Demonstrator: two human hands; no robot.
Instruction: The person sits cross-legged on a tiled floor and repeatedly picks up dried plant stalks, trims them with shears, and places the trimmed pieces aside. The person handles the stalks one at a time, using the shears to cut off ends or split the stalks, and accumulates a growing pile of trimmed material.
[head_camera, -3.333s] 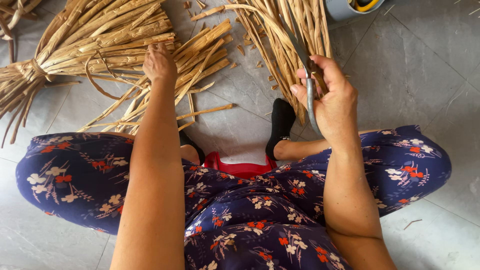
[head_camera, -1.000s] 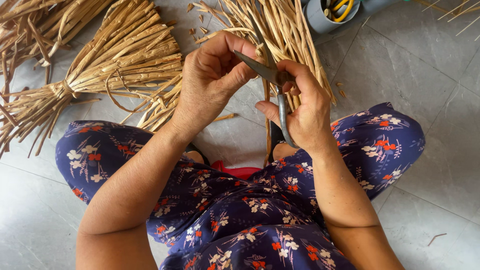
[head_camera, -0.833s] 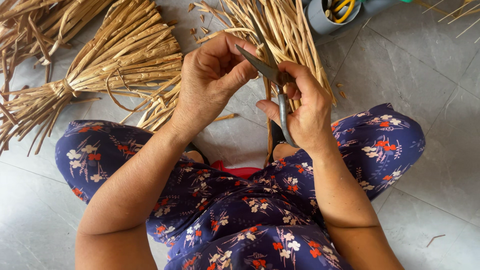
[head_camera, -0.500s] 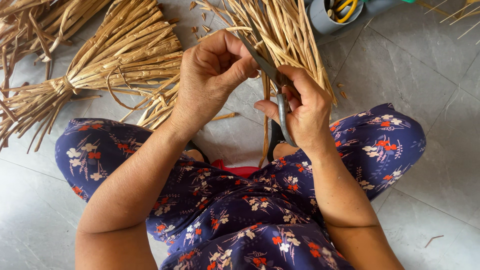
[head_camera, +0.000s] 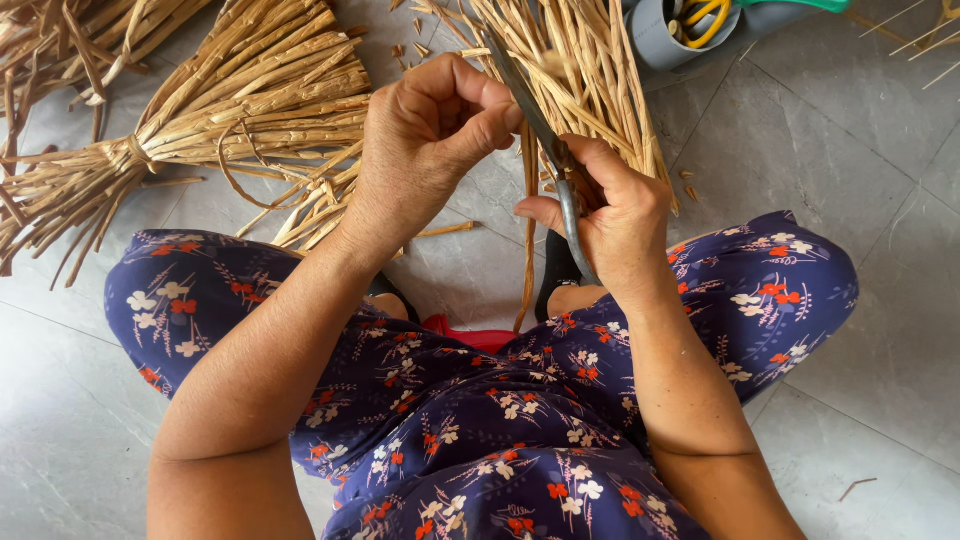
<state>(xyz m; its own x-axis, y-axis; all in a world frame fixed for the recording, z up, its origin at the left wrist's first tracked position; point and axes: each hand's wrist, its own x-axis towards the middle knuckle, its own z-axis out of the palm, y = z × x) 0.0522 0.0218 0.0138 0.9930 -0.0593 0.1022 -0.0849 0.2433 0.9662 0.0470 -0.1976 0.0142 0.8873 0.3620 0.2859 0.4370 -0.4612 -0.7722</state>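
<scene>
A pair of grey metal scissors (head_camera: 560, 175) is held in the right hand (head_camera: 615, 225), fingers closed through the handles, blades pointing up and away. A dry straw stalk (head_camera: 527, 240) is pinched in the closed grip of the left hand (head_camera: 430, 140), just left of the blades. A tied straw bundle (head_camera: 230, 110) is seen on the floor (head_camera: 880, 300), left of the left hand.

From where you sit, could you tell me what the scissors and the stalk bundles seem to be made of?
Scissors in the right hand: likely steel, dull grey blades and loop. Tied bundles: dried plant stalks, perhaps reed or straw, tan, matte, fibrous. The left hand pinches one stalk.
</scene>
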